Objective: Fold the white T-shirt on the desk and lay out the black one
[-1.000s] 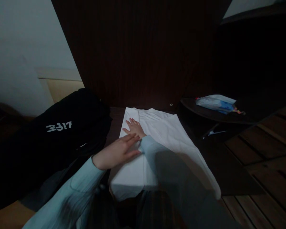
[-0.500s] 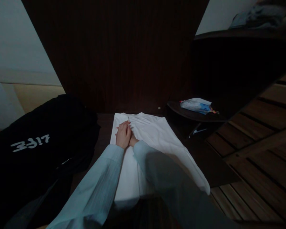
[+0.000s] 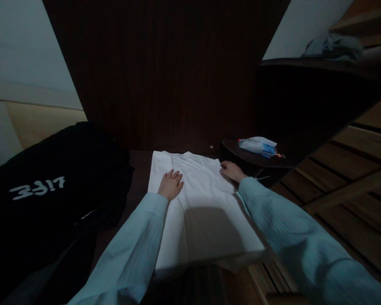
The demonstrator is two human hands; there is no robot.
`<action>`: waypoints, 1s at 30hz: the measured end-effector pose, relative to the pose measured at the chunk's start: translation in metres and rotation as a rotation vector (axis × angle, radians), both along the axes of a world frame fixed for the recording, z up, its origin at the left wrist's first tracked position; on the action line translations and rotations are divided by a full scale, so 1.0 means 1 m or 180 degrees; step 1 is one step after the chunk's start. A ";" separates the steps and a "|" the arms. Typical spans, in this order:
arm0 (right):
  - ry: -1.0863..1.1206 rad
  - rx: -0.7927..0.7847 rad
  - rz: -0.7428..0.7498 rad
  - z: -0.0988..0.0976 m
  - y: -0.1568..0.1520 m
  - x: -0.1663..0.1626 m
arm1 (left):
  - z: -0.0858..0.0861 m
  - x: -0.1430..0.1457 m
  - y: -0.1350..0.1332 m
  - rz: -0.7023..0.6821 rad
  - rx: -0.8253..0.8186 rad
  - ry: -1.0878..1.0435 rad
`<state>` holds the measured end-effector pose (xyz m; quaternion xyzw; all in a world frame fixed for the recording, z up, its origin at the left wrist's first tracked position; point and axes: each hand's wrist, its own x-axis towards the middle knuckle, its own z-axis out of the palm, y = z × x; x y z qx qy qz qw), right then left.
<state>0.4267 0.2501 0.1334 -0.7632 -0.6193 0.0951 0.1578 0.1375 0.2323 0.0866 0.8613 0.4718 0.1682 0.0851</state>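
A white cloth (image 3: 206, 195), perhaps a garment, lies spread on the dark wooden surface in front of me. Its left side is folded over in a long strip, and its near end hangs past the front edge. My left hand (image 3: 171, 185) rests palm down on that strip, fingers spread. At the far right corner, the curled fingers of my right hand (image 3: 231, 170) are closed on the cloth's edge. The fingertips there are partly hidden. Pale blue-green sleeves cover both arms.
A black garment (image 3: 63, 169) with white lettering is heaped at the left. On a low dark shelf (image 3: 257, 159) at the right lies a white and blue plastic packet (image 3: 258, 146). Grey folded cloth (image 3: 336, 46) sits on the upper shelf. Wooden slats (image 3: 352, 169) fill the right side.
My right hand has left its place beside and under the left hand and moved right to the cloth's far right corner. The left hand's fingers have spread. The cloth's near right part has shifted left.
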 end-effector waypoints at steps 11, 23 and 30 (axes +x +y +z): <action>0.1568 -0.1427 -0.0384 -0.001 -0.055 0.033 | -0.001 -0.002 0.001 -0.0006 0.0018 0.0030; 0.2307 -0.2238 0.0011 -0.009 -0.168 0.061 | 0.002 -0.002 0.001 0.0028 0.0013 0.0070; 0.2570 -0.2222 0.0092 -0.020 -0.229 0.062 | 0.001 -0.002 0.002 0.0041 0.0025 0.0083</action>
